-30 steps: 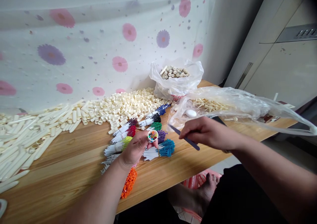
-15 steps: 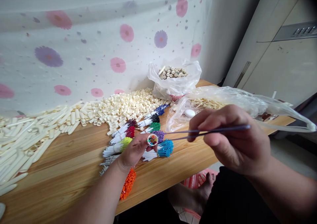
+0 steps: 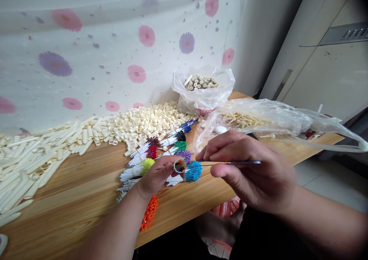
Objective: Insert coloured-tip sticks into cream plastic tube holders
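Observation:
My left hand (image 3: 156, 175) is closed around a small cream ring-shaped piece (image 3: 179, 166) with multicoloured bits inside its round opening. Thin dark tweezers (image 3: 230, 162) are pinched in my right hand (image 3: 255, 172), and their tips reach the opening of that piece. Under and around my left hand lie bundles of white sticks with coloured ends: orange (image 3: 150, 213), light blue (image 3: 193, 171), yellow-green (image 3: 147, 166), purple (image 3: 185, 156), green (image 3: 179, 146), red and dark blue. Whether the tips grip anything is too small to tell.
Long cream tubes (image 3: 43, 164) cover the wooden table (image 3: 77, 198) at left, beside a heap of short cream pieces (image 3: 146, 120). Behind are a filled plastic bag (image 3: 201, 95) and a spread bag (image 3: 276, 118) with a white oval object (image 3: 220, 130). The person's legs are below the edge.
My right hand has moved left and the tweezer tips have come to the opening of the cream piece. The tweezer arms are closer together. My left hand has barely moved.

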`<state>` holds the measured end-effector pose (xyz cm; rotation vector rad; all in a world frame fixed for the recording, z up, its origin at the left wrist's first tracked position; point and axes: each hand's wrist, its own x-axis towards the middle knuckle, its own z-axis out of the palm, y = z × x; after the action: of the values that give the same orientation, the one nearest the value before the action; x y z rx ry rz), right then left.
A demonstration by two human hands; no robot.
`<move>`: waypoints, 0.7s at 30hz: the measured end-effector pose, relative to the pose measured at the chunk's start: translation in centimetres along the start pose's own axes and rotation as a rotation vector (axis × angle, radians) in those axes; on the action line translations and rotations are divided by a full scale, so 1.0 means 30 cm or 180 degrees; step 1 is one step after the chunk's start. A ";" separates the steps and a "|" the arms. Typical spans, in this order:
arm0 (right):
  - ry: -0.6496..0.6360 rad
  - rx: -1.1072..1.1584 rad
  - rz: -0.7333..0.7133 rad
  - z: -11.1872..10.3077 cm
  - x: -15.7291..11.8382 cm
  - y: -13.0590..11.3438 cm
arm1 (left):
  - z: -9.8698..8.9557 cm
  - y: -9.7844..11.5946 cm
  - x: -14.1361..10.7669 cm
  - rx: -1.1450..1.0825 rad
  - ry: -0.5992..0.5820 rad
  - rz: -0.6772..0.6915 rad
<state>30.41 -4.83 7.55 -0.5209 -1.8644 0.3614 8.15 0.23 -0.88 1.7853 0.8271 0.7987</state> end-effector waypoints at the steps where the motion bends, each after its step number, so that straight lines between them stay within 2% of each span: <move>1: -0.0019 -0.0017 0.0008 0.001 0.000 0.000 | -0.002 0.000 0.000 -0.0159 -0.0100 -0.0050; 5: -0.0032 -0.0125 -0.0002 0.004 -0.005 -0.007 | -0.012 0.004 0.002 -0.0562 -0.0351 -0.0245; 12: -0.0020 -0.0206 -0.0107 0.017 -0.009 -0.010 | -0.015 0.003 0.011 -0.0413 -0.0164 0.0000; 19: 0.0331 -0.0086 0.0076 -0.001 -0.009 -0.022 | -0.010 -0.001 0.008 -0.0487 -0.0135 -0.0076; 21: 0.0271 -0.0069 0.0068 -0.007 -0.009 -0.026 | -0.008 0.003 0.007 -0.0558 -0.0206 -0.0022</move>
<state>30.54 -5.63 7.79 -0.5629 -1.7836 0.3285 8.09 0.51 -0.69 1.6436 0.6988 0.7804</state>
